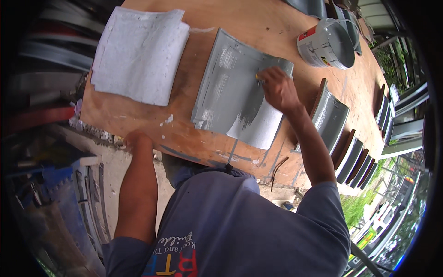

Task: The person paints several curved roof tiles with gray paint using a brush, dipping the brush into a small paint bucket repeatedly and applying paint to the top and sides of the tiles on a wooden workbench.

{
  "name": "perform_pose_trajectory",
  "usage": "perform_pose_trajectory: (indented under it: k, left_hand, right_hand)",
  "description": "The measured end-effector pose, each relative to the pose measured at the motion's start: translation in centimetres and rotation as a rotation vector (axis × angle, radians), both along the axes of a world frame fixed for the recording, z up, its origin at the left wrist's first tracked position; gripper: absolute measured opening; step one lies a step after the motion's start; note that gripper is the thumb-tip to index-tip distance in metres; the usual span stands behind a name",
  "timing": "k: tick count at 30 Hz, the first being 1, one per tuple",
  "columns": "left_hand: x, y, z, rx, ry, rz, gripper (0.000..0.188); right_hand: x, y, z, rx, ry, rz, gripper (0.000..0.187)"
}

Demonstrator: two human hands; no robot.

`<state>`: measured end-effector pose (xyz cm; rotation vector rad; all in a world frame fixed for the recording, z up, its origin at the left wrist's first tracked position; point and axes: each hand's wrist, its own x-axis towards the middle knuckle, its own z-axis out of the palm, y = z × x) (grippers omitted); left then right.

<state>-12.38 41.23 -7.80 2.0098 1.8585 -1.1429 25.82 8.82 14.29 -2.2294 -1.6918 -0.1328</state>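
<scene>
My right hand [278,90] is closed around what looks like a paintbrush [259,77], of which only a small yellow end shows past the fingers. Beneath it lies a curved roof tile [230,83], mostly coated in wet grey paint. The tile's near right corner is bare white, with a ragged paint edge. My left hand [138,140] rests at the table's near left edge, away from the tiles; its fingers are indistinct. Left of the painted tile lies an unpainted white tile [138,55].
A bucket of grey paint [325,45] stands at the far right of the wooden table [184,134]. Several grey-coated tiles [331,117] lean in a row along the right side. Below the left edge are a blue object [57,194] and metal bars.
</scene>
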Motion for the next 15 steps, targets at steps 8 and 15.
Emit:
perform_pose_trajectory:
  k: [8, 15]
  left_hand:
    - [2.4, -0.5, 1.5, 0.053, -0.257, 0.703, 0.059]
    - [-1.1, 1.6, -5.3, -0.006, 0.014, 0.471, 0.07]
  right_hand:
    - [-16.5, -4.4, -1.9, -0.129, 0.276, 0.226, 0.023]
    - [-14.3, -2.9, 1.2, 0.053, 0.679, -0.219, 0.015]
